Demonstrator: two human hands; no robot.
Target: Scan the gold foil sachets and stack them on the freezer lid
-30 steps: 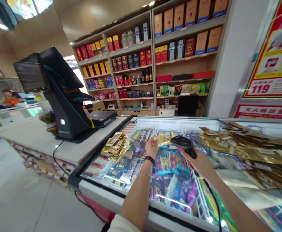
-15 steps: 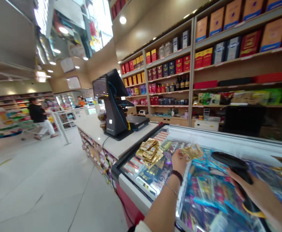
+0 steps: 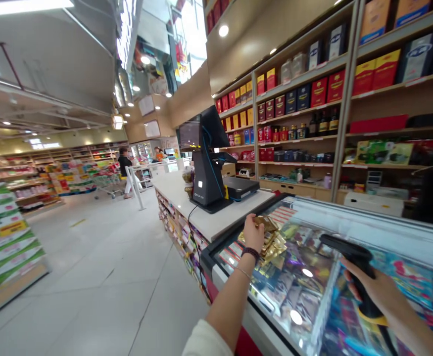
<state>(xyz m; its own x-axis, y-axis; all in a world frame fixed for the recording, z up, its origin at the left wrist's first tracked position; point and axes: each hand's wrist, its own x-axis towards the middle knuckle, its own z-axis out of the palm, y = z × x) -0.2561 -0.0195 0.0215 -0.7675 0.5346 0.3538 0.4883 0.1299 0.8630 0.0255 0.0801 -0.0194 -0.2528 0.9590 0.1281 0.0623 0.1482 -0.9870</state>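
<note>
My left hand [image 3: 254, 233] is shut on a gold foil sachet [image 3: 266, 223], holding it over a heap of similar gold sachets [image 3: 273, 245]. That heap lies on the glass lid of a chest freezer [image 3: 350, 222], and the hand partly hides it. My right hand [image 3: 368, 291] grips a black handheld barcode scanner [image 3: 346, 250] by its handle, above the glass, with a cable running down from it. Colourful packets show through the glass below.
A white checkout counter [image 3: 197, 207] runs along the freezer's left side and carries a black POS terminal [image 3: 208, 173]. Shelves of boxed liquor [image 3: 298, 99] stand behind. A shopper [image 3: 125, 168] walks the aisle far left, near a shopping cart [image 3: 107, 185].
The view has swung left, showing more of the aisle. My left hand has moved over the gold heap with its sachet, and the scanner stays in my right hand.
</note>
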